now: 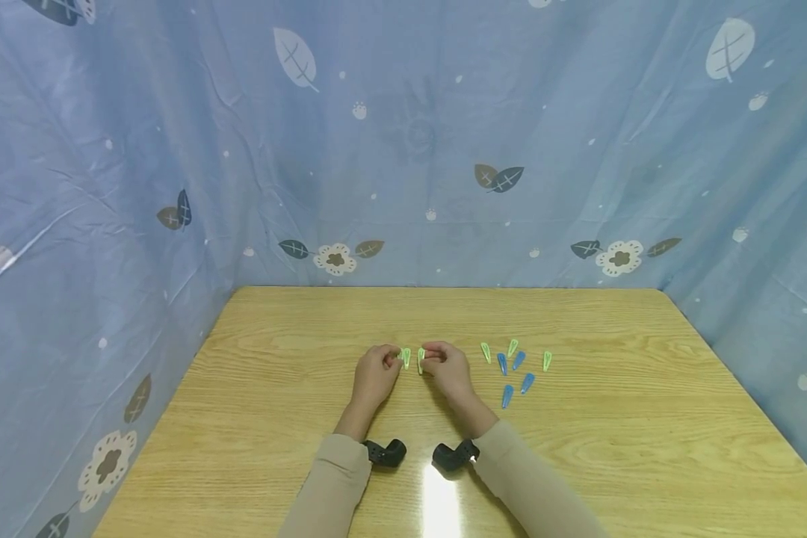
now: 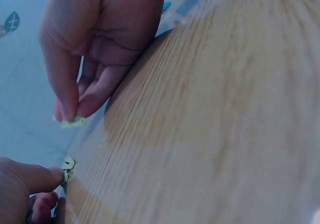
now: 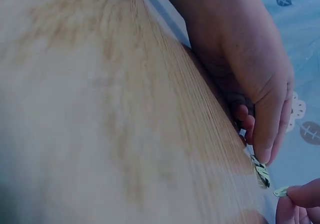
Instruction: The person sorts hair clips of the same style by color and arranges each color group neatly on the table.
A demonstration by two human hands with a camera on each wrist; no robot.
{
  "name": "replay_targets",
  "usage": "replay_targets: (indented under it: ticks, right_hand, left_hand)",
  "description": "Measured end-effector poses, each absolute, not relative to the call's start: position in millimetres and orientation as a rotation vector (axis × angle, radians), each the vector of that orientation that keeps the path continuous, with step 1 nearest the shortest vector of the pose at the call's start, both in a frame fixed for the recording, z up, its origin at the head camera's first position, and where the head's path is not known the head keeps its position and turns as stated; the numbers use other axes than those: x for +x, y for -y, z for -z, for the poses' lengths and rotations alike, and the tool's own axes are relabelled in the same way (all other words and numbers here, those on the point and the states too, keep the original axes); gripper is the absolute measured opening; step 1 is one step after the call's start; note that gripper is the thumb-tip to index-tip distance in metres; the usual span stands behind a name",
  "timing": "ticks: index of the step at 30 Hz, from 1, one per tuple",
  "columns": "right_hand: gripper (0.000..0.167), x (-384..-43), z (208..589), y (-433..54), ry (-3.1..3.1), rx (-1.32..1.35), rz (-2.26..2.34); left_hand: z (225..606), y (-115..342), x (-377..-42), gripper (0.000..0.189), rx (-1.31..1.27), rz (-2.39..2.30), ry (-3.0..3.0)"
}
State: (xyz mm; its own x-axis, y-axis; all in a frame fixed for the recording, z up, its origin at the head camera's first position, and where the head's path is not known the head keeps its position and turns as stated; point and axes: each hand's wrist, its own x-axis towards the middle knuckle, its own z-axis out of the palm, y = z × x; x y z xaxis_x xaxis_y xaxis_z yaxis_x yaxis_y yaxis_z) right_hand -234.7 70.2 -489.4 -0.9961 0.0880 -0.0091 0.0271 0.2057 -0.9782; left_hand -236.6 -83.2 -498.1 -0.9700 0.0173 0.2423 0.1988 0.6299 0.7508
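Observation:
My right hand [image 1: 447,368] pinches a green snap hair clip [image 1: 421,359] between thumb and fingers, slightly off the wooden table; in the left wrist view this clip [image 2: 74,123] pokes out under the fingertips. Opposite it, my left hand [image 1: 375,377] has thumb and fingertips on a green hair clip [image 1: 400,354], partly hidden by the fingers. Close beside that one lies another green hair clip [image 1: 406,358]. From the right wrist, these clips [image 3: 260,173] look bunched under the left fingertips, so their exact overlap is unclear. A narrow gap separates the two hands.
Right of my right hand, loose hair clips lie scattered: three green, including one green clip [image 1: 548,361] farthest right, and several blue, including a blue clip [image 1: 507,396] nearest me. A blue patterned curtain [image 1: 417,149] hangs behind the table [image 1: 276,418] and along its sides.

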Motion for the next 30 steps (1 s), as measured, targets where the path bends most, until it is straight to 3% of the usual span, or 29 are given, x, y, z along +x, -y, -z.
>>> replay_targets:
  ticks: [30]
  right_hand:
    - [0.020, -249.3, 484.1, -55.7, 2.650, -0.065, -1.540]
  left_hand:
    - [499.9, 83.2, -237.1, 0.016, -0.187, 1.246, 2.625]
